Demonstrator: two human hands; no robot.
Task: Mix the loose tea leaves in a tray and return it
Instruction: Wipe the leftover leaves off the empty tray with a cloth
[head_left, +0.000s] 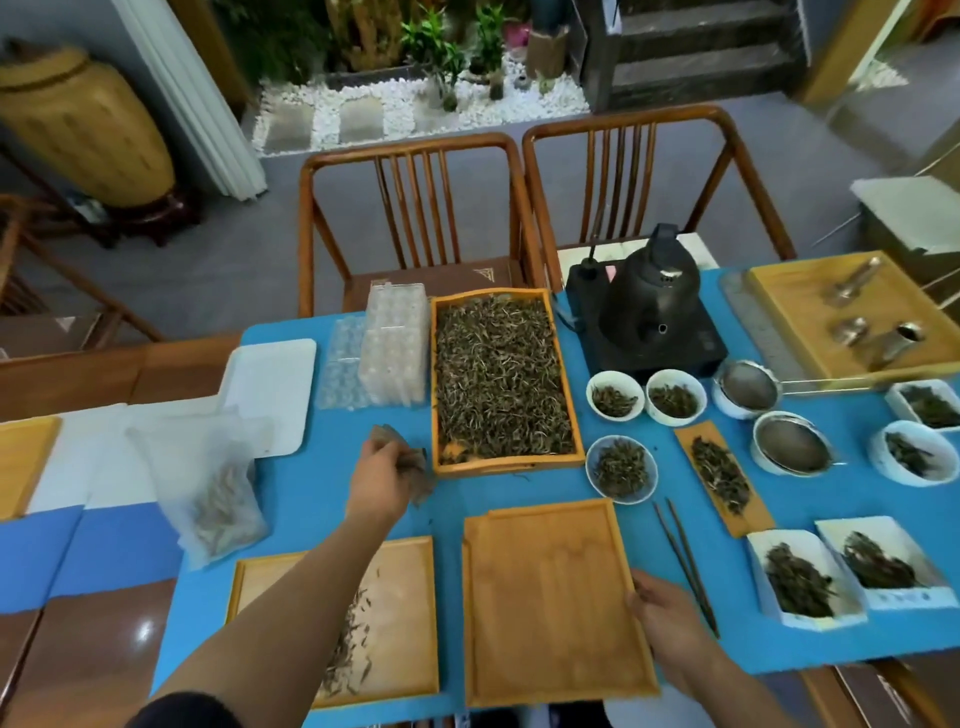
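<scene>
A long wooden tray (435, 395) heaped with dark loose tea leaves (501, 379) lies on the blue mat in the middle of the table. My left hand (382, 480) hovers just left of that tray's near-left corner. Its fingers are blurred and loosely curled, a small gap from the rim, and I see nothing held in them. My right hand (670, 618) grips the right edge of an empty wooden tray (545, 597) lying flat in front of me, thumb on top of the rim.
A wooden tray with a few pale leaves (405, 639) sits near left, a plastic bag of leaves (218, 499) beside it. Clear plastic moulds (392, 353), a black kettle (649, 306), bowls of tea (621, 467), strainers (792, 444) and dark tongs (685, 566) crowd the mat. Chairs stand behind.
</scene>
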